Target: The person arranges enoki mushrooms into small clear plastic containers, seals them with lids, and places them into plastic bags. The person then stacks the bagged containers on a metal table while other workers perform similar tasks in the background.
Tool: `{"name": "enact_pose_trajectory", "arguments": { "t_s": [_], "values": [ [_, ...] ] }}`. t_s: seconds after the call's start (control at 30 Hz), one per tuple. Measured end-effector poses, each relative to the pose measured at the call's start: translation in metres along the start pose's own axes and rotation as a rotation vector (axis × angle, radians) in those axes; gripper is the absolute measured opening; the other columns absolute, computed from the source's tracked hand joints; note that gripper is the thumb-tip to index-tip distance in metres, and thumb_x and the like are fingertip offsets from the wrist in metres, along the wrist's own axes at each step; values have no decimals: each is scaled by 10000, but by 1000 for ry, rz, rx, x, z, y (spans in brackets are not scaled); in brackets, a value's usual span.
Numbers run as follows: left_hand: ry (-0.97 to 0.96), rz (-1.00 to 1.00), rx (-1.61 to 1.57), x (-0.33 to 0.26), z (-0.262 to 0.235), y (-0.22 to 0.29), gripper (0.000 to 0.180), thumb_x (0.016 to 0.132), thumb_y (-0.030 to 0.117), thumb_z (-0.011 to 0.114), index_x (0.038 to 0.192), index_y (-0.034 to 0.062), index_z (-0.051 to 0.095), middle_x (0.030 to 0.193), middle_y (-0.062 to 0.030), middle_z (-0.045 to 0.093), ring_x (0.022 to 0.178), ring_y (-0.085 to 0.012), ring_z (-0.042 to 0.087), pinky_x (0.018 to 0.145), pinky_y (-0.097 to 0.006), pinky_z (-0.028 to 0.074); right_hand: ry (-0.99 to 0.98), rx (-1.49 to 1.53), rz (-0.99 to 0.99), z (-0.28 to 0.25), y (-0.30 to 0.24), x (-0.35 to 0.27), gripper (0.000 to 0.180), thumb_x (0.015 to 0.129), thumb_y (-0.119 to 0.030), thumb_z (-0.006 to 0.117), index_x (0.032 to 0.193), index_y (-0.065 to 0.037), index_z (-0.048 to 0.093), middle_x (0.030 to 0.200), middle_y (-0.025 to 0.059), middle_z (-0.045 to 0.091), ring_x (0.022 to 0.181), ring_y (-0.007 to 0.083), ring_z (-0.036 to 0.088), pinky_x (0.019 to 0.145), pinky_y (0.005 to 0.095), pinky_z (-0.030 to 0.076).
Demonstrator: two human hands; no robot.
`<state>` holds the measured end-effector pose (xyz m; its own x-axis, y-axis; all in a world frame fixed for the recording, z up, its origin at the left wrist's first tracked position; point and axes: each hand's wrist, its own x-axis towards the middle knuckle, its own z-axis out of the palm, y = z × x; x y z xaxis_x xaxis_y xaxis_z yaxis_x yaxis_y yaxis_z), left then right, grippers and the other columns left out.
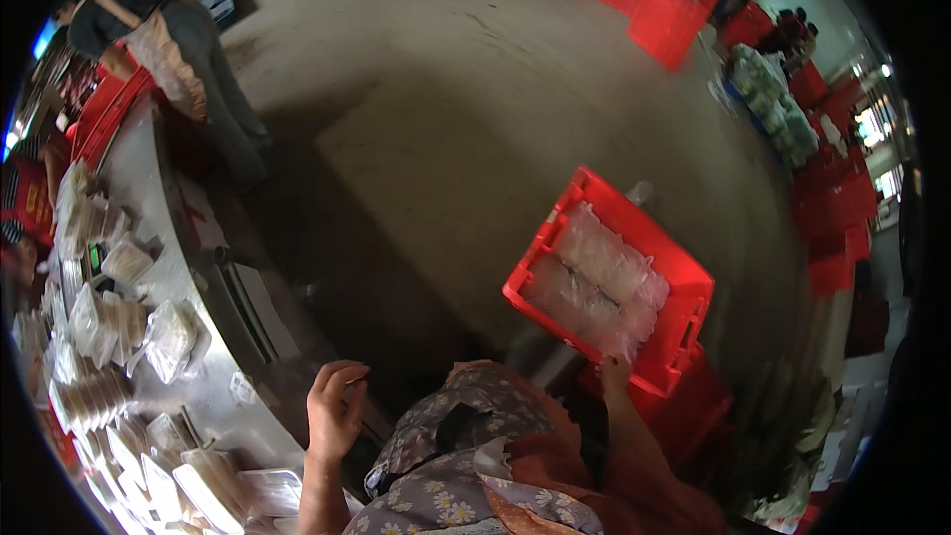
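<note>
My right hand (614,374) reaches to the near side of a red plastic crate (639,213). Its fingers are closed on the near end of a clear plastic bag (584,309), one of the pale, flat bagged packs lying in rows inside. The fingertips are partly hidden against the plastic. My left hand (337,408) is raised beside the metal table (203,263), loosely curled with fingers apart and nothing in it. Several bagged packs, such as a clear bag (170,340), lie on the table to its left, along with stacked clear plastic trays (208,490).
Another red crate (684,426) stands under the packed one. At the far left a person (188,50) in an apron bends over red crates (119,104) at the table's end. More red crates (674,25) and bundled pale bags (773,104) line the right side of the floor.
</note>
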<state>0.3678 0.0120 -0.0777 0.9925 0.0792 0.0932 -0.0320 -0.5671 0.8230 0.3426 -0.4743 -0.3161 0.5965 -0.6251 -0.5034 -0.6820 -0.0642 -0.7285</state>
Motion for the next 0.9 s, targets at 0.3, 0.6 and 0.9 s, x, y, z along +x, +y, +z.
{"name": "enact_pose_trajectory", "arguments": {
  "t_s": [0.3, 0.6, 0.9],
  "values": [
    [-385, 71, 154, 33, 75, 38, 167, 796, 8, 623, 961, 16, 647, 940, -152, 642, 854, -317, 634, 724, -360, 516, 170, -502, -633, -6, 44, 60, 146, 772, -60, 591, 912, -31, 618, 802, 147, 638, 787, 312, 615, 708, 395, 492],
    [-651, -425, -166, 37, 228, 31, 200, 888, 89, 605, 1064, 2, 640, 1045, -145, 633, 949, -239, 640, 811, -329, 535, -264, -573, -269, 37, 32, 167, 444, 742, -241, 721, 1126, -43, 618, 1165, 218, 574, 1052, 346, 579, 892, 410, 476],
    [-695, -313, 502, 112, 504, -73, 477, 793, 224, 662, 1211, 42, 523, 1097, -239, 594, 1020, -382, 596, 848, -473, 503, -242, -835, -64, 6, 104, 175, 581, 757, -232, 700, 1268, -43, 496, 1150, 245, 572, 1014, 419, 577, 871, 461, 475]
  ]
}}
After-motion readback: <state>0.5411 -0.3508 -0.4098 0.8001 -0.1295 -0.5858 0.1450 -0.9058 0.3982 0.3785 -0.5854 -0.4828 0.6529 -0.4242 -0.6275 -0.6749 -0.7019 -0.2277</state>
